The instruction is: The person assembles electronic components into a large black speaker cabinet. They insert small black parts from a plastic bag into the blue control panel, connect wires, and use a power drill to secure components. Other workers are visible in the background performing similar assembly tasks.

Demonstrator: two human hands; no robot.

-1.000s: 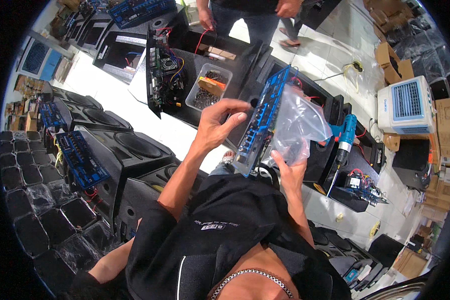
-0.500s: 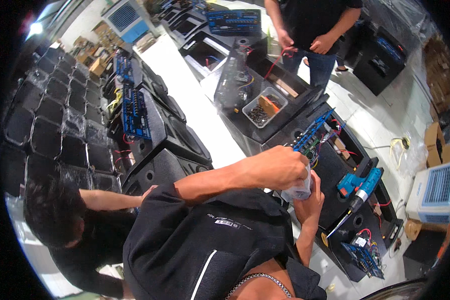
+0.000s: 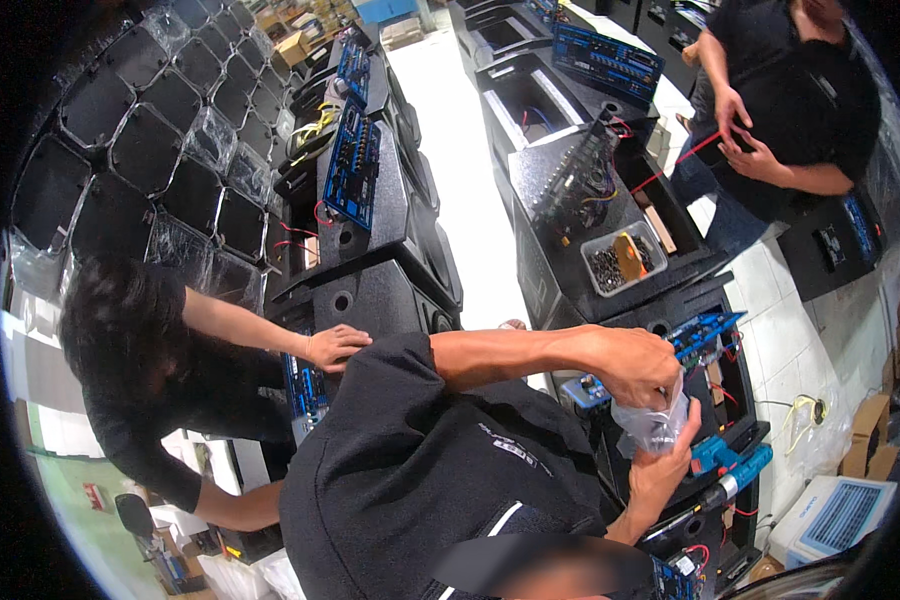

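Observation:
My left hand [image 3: 642, 365] reaches across from the left with its fingers bent down into the mouth of a clear plastic bag [image 3: 652, 428]. What those fingers pinch is hidden by the hand and the crumpled plastic. From below, my right hand [image 3: 662, 468] grips the bag, its thumb up along the side. Just beyond my left hand, a blue amplifier panel [image 3: 708, 333] stands tilted at an open black speaker cabinet. A teal cordless drill [image 3: 735, 470] lies beside my right hand. Under my left forearm a blue part with knobs [image 3: 585, 390] shows.
A clear tub [image 3: 635, 286] of screws sits on a black speaker cabinet [image 3: 548, 165] ahead. More cabinets with blue panels [image 3: 353, 165] line the left. One person [image 3: 135, 340] bends at my left, a hand near my shoulder; another [image 3: 810, 120] handles a red wire at far right.
My left hand's fingers have dipped into the bag's mouth, and the bag shows more openly between my hands. The whole view has shifted, placing the scene further right.

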